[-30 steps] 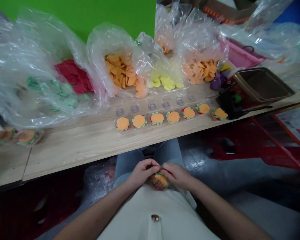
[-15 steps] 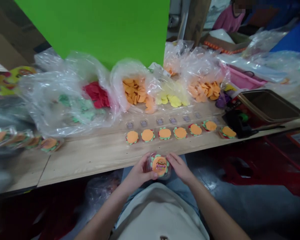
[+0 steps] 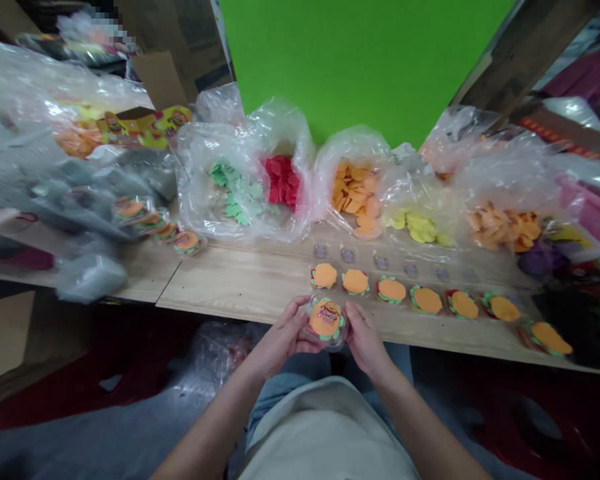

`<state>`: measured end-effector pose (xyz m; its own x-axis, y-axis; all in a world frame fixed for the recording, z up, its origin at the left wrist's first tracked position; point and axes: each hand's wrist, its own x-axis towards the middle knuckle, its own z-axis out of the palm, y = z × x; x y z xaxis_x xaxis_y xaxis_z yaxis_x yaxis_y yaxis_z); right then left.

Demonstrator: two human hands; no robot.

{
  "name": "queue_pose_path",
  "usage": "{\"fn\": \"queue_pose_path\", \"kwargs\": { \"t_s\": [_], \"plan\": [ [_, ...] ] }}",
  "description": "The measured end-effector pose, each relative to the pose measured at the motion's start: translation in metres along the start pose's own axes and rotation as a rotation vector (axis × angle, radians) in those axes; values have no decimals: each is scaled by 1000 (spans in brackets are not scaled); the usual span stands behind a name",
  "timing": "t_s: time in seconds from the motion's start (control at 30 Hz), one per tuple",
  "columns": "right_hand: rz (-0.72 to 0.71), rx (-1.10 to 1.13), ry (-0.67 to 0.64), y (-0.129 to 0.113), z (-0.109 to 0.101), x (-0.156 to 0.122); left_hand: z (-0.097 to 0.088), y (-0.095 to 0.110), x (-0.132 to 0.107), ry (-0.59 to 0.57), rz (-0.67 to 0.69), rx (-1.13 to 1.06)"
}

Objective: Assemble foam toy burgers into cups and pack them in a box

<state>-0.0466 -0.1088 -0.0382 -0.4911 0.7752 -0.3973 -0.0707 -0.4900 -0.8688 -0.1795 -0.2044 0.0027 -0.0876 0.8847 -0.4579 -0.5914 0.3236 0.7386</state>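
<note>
The clear pack [image 3: 326,319] holding a felt burger now shows its label on top and has come up from my lap. My left grip [image 3: 284,331] and right grip [image 3: 366,345] are clamped on its sides, holding it just off the table [image 3: 230,287] edge, near the row of felt burgers [image 3: 393,290], with bags of felt pieces [image 3: 285,227] beyond.

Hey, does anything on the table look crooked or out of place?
The felt burger at the far right end of the row sits turned at an angle, out of line with the other felt burgers. Orange felt discs also slump at the mouth of their plastic bag.
</note>
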Motion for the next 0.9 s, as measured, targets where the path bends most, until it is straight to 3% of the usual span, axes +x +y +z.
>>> {"fn": "queue_pose_path", "kwargs": {
  "t_s": [0.17,0.33,0.4,0.47,0.57,0.73,0.83,0.9],
  "plan": [
    [-3,-232,-159,-2,-6,2,-1,5,6,24,14,45],
    [49,-214,-253,-12,-24,-4,16,0,25,125,43,-289],
    [22,-247,-307,-18,-25,-9,29,3,33,151,93,-395],
    [-57,-247,-298,-26,-25,-15,47,9,38,107,130,-401],
    [-150,-144,-196,-41,-29,-21,75,18,42,21,85,-295],
    [-203,-57,-59,-61,-47,-25,113,19,58,-24,41,-161],
    [-246,-92,-44,-66,-70,-32,134,9,69,-56,5,-97],
    [-243,-242,-136,-70,-106,-40,147,1,75,-23,-19,-74]
  ]
}}
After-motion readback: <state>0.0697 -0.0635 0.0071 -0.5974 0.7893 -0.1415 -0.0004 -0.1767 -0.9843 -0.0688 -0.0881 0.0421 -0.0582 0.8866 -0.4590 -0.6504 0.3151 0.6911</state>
